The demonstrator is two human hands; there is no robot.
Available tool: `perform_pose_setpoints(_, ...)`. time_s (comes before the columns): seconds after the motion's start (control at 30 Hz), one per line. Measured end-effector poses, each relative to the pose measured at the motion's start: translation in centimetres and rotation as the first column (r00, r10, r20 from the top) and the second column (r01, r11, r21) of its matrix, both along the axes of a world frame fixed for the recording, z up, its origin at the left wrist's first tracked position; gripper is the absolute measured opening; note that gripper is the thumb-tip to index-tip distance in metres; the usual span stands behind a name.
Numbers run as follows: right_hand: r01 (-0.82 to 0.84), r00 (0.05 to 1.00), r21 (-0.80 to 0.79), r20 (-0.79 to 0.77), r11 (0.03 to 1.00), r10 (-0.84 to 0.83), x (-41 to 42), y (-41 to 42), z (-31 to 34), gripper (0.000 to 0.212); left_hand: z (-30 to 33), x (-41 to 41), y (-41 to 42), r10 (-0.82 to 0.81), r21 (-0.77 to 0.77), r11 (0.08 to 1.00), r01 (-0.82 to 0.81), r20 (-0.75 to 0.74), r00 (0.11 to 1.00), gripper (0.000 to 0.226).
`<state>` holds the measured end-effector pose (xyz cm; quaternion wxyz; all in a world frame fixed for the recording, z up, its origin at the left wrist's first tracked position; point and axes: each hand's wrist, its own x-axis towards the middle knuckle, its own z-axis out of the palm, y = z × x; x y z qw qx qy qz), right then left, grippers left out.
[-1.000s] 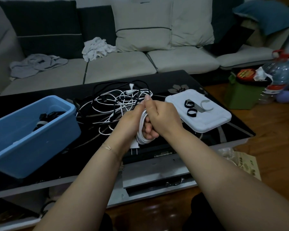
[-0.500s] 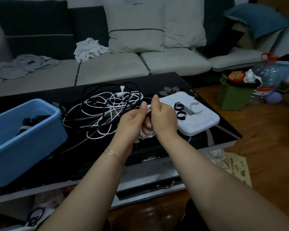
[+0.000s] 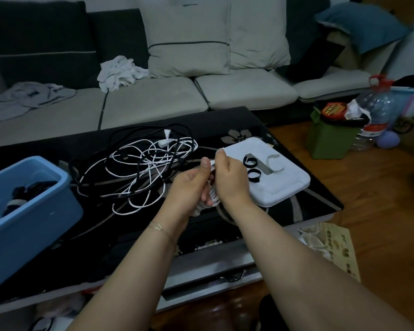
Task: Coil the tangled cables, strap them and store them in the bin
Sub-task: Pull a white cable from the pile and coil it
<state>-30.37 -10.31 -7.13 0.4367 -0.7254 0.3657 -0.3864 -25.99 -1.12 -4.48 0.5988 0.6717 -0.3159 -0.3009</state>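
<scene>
Both hands, left hand [image 3: 189, 187] and right hand [image 3: 232, 180], grip white coil [image 3: 212, 195]; keep loops pinched tight, then grab strap [image 3: 249, 162] off lid [image 3: 280, 185].

Two black strap rings [image 3: 251, 168] on one white lid [image 3: 285, 187] (at two o'clock), one blue bin [image 3: 34, 216], two hands.

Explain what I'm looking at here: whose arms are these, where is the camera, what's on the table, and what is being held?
No machine: a person's bare arms, filmed by a camera worn on the head, looking down. The left hand and right hand each grip a coiled white cable between them. On the black table lie tangled black and white cables, a white lid carrying black straps, and a blue bin already holding some cables.
</scene>
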Motion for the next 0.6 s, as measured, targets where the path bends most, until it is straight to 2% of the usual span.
perform_pose_setpoints(0.1, -0.016, 0.986, -0.123, -0.165, 0.992, -0.005, -0.3, -2.0, 1.0, 0.051, -0.7, 0.8, -0.8, 0.065, -0.02, 0.998, -0.065, 0.003, 0.998, 0.052)
perform_pose_setpoints(0.23, 0.262, 0.924, -0.207, -0.229, 0.943, -0.307, -2.3, -8.5, 0.2, 0.04, -1.3, 2.1, -1.1, 0.086, 0.041, 0.995, -0.089, 0.082, 0.993, 0.047)
perform_pose_setpoints(0.3, 0.323, 0.845, -0.254, -0.357, 0.912, -0.399, -3.2, -11.2, -1.0, 0.04, -1.5, 2.9, -1.2, 0.075, 0.064, 0.995, -0.082, 0.101, 0.992, 0.046)
perform_pose_setpoints(0.47, 0.356, 0.654, -0.182, -0.652, 0.917, -0.383, -3.8, -14.9, -3.8, 0.057, -2.1, 4.1, -1.5, 0.081, 0.077, 0.992, -0.096, 0.185, 0.979, 0.048)
perform_pose_setpoints(0.53, 0.352, 0.606, -0.188, -0.701, 0.917, -0.376, -3.6, -15.0, -4.2, 0.055, -2.2, 4.4, -1.5, 0.078, 0.089, 0.991, -0.098, 0.205, 0.976, 0.048)
perform_pose_setpoints(0.6, 0.352, 0.597, -0.204, -0.702, 0.914, -0.387, -3.3, -14.8, -4.2, 0.043, -2.5, 4.5, -1.6, 0.071, 0.092, 0.991, -0.092, 0.207, 0.976, 0.052)
